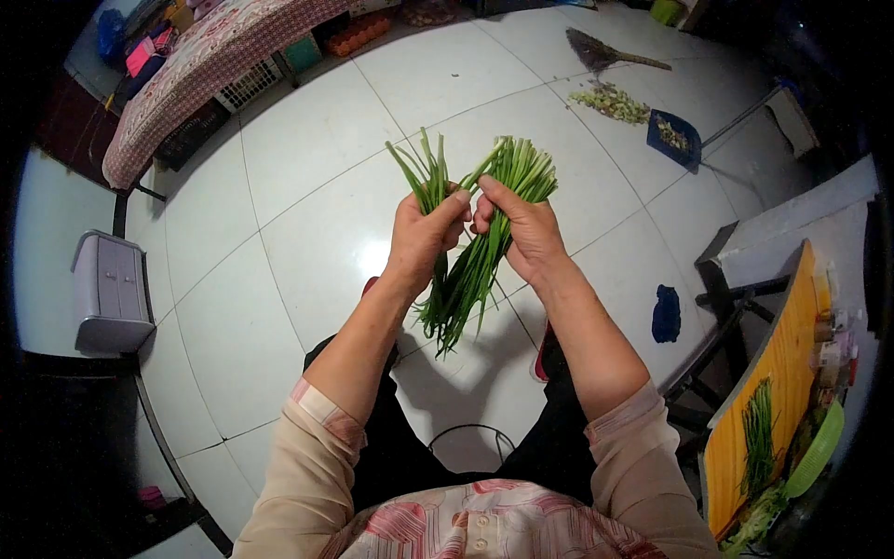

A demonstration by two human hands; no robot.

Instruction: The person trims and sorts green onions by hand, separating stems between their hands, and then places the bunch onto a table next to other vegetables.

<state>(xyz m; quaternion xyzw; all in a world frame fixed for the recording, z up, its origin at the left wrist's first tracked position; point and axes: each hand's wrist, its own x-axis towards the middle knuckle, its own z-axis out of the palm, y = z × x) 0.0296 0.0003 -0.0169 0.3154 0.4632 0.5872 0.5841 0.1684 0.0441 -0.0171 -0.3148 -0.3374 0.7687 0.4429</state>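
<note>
My left hand (425, 231) is closed around a small bunch of chives (425, 171), their pale ends fanned upward. Beside it, my right hand (529, 231) grips a thicker bunch of chives (527, 170), with the pale ends level at the top. The thumbs and fingertips of both hands nearly meet, and a stalk or two slants between them. Below the hands, the dark green leaves hang together, so I cannot tell there which bunch they belong to. More chives (759, 438) lie on a yellow wooden board (782, 368) at the right.
Near the board are a green strainer (817, 453) and several jars. Across the tiled floor lie a broom (598, 52), a heap of scraps (610, 102) and a blue dustpan (678, 154). A cloth-covered table (209, 70) stands at upper left, a grey cabinet (115, 291) at left.
</note>
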